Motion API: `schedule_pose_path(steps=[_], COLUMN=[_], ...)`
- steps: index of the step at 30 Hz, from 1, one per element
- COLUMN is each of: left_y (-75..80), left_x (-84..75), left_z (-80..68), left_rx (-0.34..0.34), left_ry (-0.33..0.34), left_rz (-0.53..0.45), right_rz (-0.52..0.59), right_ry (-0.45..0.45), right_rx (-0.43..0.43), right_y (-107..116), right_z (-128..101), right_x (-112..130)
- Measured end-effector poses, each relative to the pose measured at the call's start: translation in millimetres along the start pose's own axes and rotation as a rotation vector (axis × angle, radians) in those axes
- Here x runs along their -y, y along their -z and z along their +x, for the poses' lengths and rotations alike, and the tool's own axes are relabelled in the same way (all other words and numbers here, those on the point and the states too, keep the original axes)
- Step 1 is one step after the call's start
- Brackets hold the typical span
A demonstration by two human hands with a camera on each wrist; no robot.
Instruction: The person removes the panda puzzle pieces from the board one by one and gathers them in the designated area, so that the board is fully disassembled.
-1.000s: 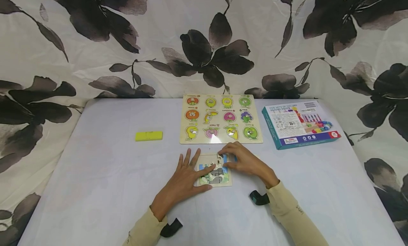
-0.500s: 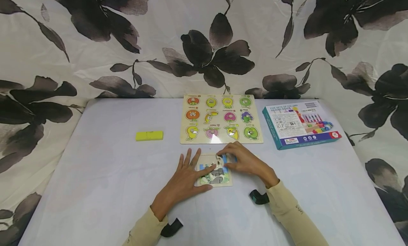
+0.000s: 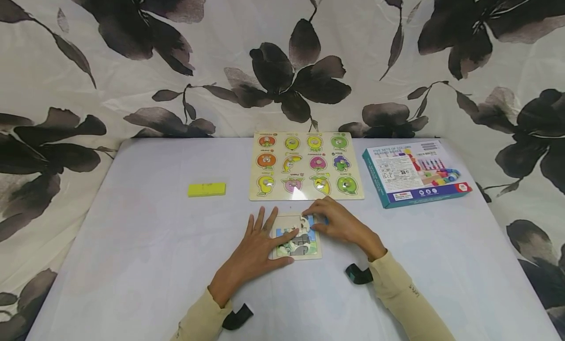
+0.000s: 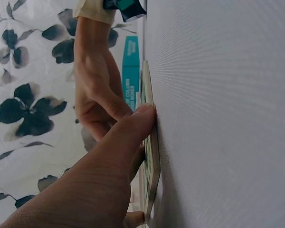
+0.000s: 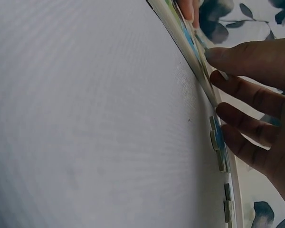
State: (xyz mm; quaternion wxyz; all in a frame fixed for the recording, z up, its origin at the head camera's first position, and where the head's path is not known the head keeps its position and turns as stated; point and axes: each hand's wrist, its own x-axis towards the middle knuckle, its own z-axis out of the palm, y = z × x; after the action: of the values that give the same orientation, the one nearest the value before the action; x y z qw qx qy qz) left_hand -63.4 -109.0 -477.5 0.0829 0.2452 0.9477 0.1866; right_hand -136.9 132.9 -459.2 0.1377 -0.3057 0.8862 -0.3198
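Observation:
A small jigsaw puzzle (image 3: 309,250) in a pale wooden frame lies on the white table, with a picture in grey, blue and green. My left hand (image 3: 260,245) rests over its left side, fingers spread; the index finger touches the pieces and the thumb lies along the near edge. At the far right corner of the puzzle, my right hand (image 3: 340,223) pinches a puzzle piece (image 5: 218,69) between thumb and index finger, tilted over the frame in the right wrist view. That hand's fingers hide part of the piece. Loose puzzle pieces (image 5: 218,142) lie beneath its other fingers.
Behind the puzzle lies a wooden fruit board (image 3: 306,171) with several fruit pictures. A boxed bead set (image 3: 417,171) is to its right, a yellow block (image 3: 206,189) to its left. A floral cloth (image 3: 176,51) hangs behind the table.
The right hand's fingertips shift very slightly at the far right corner of the puzzle. The left hand stays in place.

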Motion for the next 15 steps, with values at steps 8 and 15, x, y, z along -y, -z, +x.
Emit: schedule_pose_path(steps=[8, 15], left_y=[-1.1, -3.6], left_x=[0.4, 1.8], left_z=[-0.6, 0.4], left_rx=[-0.014, -0.025], left_ry=[-0.008, -0.009], left_rz=[-0.004, -0.007], right_rz=[0.027, 0.045], right_ry=[0.017, 0.009], right_rx=[-0.028, -0.086], right_y=[4, 11], right_z=[-4, -8], right_x=[-1, -3])
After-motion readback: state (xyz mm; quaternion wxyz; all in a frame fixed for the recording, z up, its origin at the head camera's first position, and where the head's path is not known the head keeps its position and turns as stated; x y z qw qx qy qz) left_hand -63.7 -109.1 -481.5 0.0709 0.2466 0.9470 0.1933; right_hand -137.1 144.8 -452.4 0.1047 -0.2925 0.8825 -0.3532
